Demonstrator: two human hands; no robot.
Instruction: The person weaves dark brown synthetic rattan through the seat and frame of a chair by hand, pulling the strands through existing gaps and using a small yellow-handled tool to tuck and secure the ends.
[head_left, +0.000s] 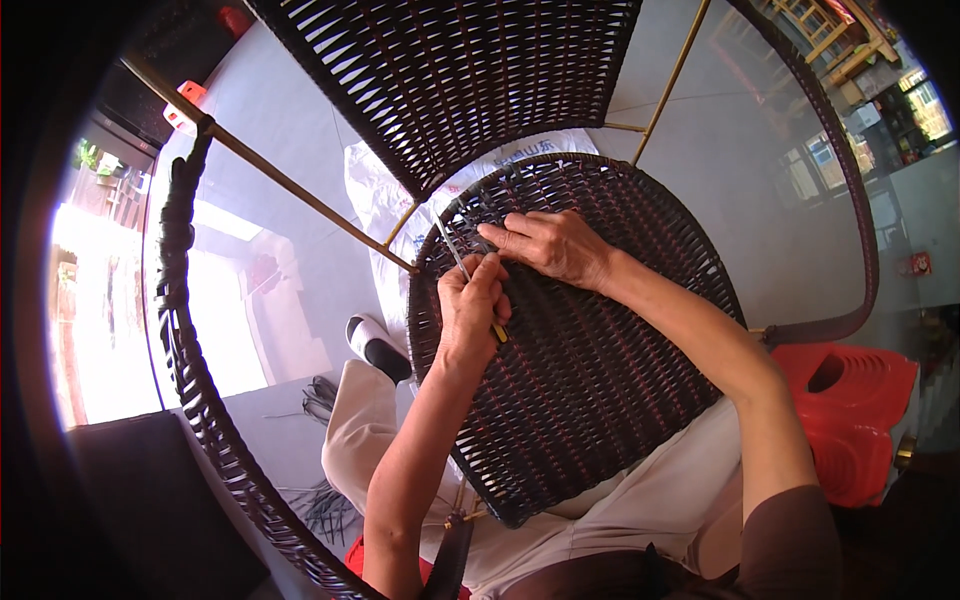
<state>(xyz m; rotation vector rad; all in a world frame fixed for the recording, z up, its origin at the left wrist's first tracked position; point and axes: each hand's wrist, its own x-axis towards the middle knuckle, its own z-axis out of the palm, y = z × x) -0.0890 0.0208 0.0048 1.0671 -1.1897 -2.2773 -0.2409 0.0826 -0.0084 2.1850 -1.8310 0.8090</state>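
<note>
Before me is a chair with a dark brown woven seat (580, 370), its strands crossing in tight rows. My left hand (472, 310) is closed around a slim tool (452, 245) over the seat's far left part. The tool has a thin metal shaft pointing up and left, and a yellow handle end shows below my fist. Close beside it, my right hand (553, 245) is bent over the weave, its fingers curled and pressed together near the seat's far left edge. Whatever its fingertips hold is hidden.
Beyond the seat rises the woven backrest (460, 85), joined by gold metal rods (290, 185). Woven armrests curve round at left (185, 330) and right (860, 200). White plastic sheeting (375, 205) lies under the chair. A red plastic stool (840, 420) stands right; loose dark strands (325, 510) lie left.
</note>
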